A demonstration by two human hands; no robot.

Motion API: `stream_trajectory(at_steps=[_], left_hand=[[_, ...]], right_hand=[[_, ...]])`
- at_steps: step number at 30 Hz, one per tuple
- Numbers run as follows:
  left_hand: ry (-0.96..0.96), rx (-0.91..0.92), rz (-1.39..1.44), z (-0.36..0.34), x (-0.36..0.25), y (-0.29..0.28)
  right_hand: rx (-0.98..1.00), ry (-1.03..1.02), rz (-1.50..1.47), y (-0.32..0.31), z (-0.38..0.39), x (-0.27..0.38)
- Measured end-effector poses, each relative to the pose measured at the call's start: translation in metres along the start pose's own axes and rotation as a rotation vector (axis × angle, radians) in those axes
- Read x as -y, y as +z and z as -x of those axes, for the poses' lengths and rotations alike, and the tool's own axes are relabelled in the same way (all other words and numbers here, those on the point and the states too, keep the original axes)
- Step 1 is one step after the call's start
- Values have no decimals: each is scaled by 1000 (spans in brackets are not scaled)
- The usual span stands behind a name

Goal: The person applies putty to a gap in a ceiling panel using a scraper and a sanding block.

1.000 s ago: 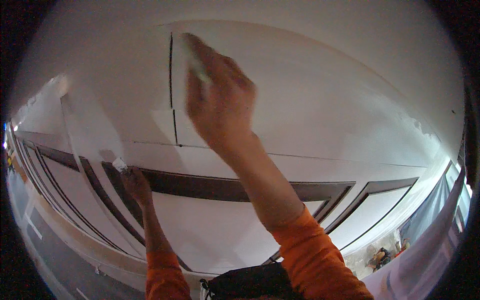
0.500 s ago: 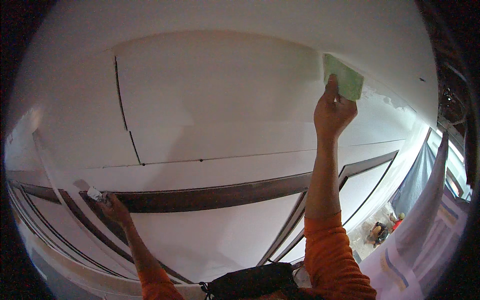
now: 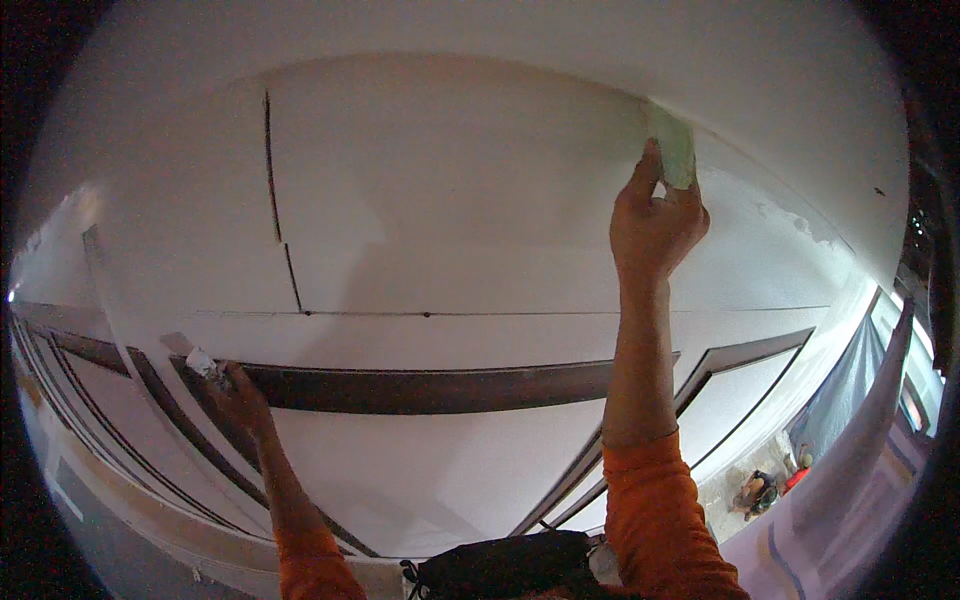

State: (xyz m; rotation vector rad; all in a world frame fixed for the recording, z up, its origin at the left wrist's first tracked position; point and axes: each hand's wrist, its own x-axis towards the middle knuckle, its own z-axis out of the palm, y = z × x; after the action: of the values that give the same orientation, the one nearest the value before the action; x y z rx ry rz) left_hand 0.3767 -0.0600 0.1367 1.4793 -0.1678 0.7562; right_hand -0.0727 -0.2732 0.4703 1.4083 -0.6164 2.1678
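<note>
High at the right, my right hand [image 3: 658, 225] grips a flat green putty spreader [image 3: 676, 145] between thumb and fingers. The spreader's upper edge lies at the corner where the white wall panel [image 3: 480, 200] meets the ceiling [image 3: 480, 28]; it is turned nearly edge-on. Lower left, my left hand [image 3: 242, 397] is closed around what looks like a putty knife [image 3: 203, 362] smeared with white putty. Its handle is mostly hidden in the fingers. That hand is in front of the dark frame strip near the wall's lower part.
A dark slit [image 3: 271, 165] runs down the wall panel at left. Dark frame strips [image 3: 430, 392] cross below. A black bag or pouch [image 3: 505, 566] sits at my chest. At lower right hang pale sheeting [image 3: 850, 490] and a blue-grey sheet [image 3: 840, 385]; people [image 3: 765, 492] are far below.
The green spreader has turned from showing its broad face to a narrower one, and my right wrist has rotated. The view has shifted slightly; my left hand still holds the putty knife.
</note>
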Motion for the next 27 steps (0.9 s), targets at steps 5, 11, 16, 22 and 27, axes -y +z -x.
stream_trajectory(at_steps=[5,11,16,22,27], left_hand=[[-67,66,-9,-2,-2,-7],[39,117,-42,4,-16,-8],[-17,73,310,0,-5,-4],[-37,93,374,4,-7,-2],[-152,92,421,7,-24,-1]], right_hand=[[46,-99,-2,8,7,56],[115,-192,-136,28,20,108],[138,-242,-245,51,33,161],[231,-301,-336,69,46,216],[271,-269,-424,86,51,258]])
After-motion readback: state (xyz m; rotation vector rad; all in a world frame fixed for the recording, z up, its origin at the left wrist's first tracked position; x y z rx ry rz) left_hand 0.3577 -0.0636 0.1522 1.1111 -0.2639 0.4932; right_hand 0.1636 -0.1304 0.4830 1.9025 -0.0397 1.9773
